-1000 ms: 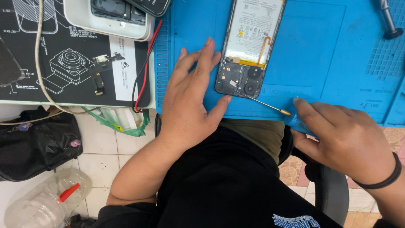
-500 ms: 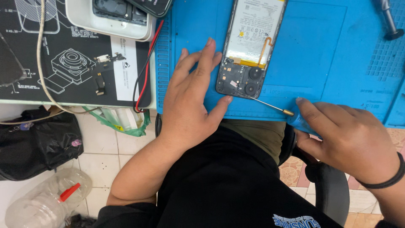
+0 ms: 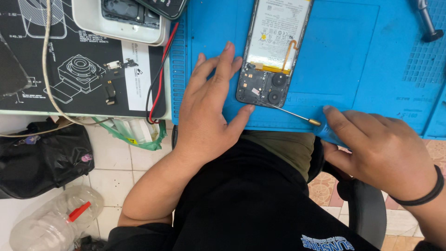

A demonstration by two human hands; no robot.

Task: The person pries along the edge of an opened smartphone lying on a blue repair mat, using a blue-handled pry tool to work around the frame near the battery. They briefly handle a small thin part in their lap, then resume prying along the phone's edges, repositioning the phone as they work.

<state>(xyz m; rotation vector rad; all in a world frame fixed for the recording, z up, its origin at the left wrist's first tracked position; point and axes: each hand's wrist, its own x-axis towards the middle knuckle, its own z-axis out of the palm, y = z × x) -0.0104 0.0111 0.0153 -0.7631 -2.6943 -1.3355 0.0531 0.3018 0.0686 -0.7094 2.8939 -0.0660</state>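
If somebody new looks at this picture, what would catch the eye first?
First the opened phone, back cover off, lying on the bright blue mat at top centre. The left hand rests flat beside it, thumb at its lower edge. The right hand holds a thin screwdriver whose tip points at the phone's lower corner.

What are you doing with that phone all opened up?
A person sits at a blue work mat with an opened phone lying on it, back cover off. The left hand rests flat beside the phone and steadies it. The right hand holds a thin screwdriver whose tip points at the phone's lower end.
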